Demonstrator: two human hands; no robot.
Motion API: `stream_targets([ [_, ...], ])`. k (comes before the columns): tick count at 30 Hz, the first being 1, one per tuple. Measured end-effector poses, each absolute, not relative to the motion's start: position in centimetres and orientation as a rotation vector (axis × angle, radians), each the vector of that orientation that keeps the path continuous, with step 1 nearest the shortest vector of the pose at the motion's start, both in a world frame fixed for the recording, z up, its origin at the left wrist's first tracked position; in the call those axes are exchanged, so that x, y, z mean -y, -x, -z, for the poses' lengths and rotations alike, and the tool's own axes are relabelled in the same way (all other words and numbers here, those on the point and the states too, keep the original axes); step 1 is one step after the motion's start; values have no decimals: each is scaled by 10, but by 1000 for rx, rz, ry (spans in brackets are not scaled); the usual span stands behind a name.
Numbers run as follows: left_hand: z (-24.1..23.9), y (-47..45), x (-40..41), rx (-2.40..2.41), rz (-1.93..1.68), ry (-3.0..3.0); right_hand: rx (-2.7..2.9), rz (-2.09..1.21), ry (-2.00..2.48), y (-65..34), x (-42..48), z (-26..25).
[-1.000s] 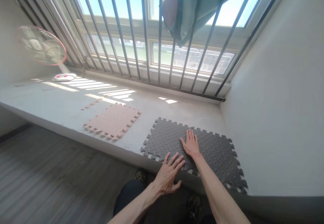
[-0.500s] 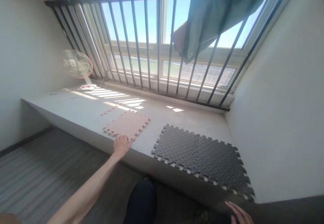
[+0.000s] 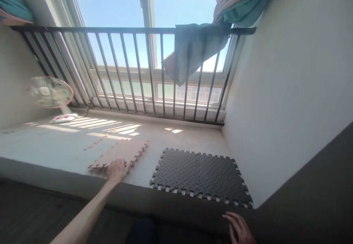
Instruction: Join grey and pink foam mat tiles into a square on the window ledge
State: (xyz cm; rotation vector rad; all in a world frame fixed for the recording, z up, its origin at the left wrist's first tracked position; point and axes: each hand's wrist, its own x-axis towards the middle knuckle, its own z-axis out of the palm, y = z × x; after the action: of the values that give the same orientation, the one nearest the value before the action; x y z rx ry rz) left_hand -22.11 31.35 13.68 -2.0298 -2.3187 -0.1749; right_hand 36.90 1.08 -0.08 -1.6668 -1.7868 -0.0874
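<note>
Backlit by a bright window (image 3: 110, 4)
Washed pale by glare across the upper half; striped with hard sunlight on the ledge (image 3: 60, 150); sunk into dim shadow along the floor (image 3: 27, 207); softened by blur around the fan (image 3: 45, 91) and left hand (image 3: 117, 169); stretched by wide-angle distortion toward the edges.

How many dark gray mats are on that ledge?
2: the left mat and the right mat, joined edge to edge near the wall; any beneath would be hidden.

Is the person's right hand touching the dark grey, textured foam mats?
No, the bare right hand is apart from the dark grey, textured foam mats, with a visible gap between them.
</note>
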Motion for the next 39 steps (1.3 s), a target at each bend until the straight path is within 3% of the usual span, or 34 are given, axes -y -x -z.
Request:
stream_targets([
  [6, -198, 119, -280, 1969, 689, 2252, 1385, -667, 1605, -247, -69, -65],
  [12, -177, -5, -198, 1617, 639, 2509, 563, -1545, 1129, -145, -169, -98],
  [15, -153, -27, -176, 1489, 579, 2673, 513, -1397, 1177, -142, -200, -97],
  [18, -139, -10, -184, 1562, 830, 2630, 545, -1266, 1239, -169, -211, -99],
  [23, -129, 30, -238, 2406, 1273, 2156, 575, -1162, 1158, -254, -212, -116],
  [27, -121, 0, -268, 2917, 2018, 2482, 552, -1110, 1160, -324, -218, -118],
  [31, -114, -67, -291, 2849, 2659, 2397, 555, -1097, 1203, -384, -231, -107],
  [35, -98, -133, -333, 2845, 2761, 2238, 579, -1010, 1283, -434, -260, -96],
  [39, -83, -187, -380, 2797, 2748, 2204, 649, -709, 1533, -474, -299, -88],
])
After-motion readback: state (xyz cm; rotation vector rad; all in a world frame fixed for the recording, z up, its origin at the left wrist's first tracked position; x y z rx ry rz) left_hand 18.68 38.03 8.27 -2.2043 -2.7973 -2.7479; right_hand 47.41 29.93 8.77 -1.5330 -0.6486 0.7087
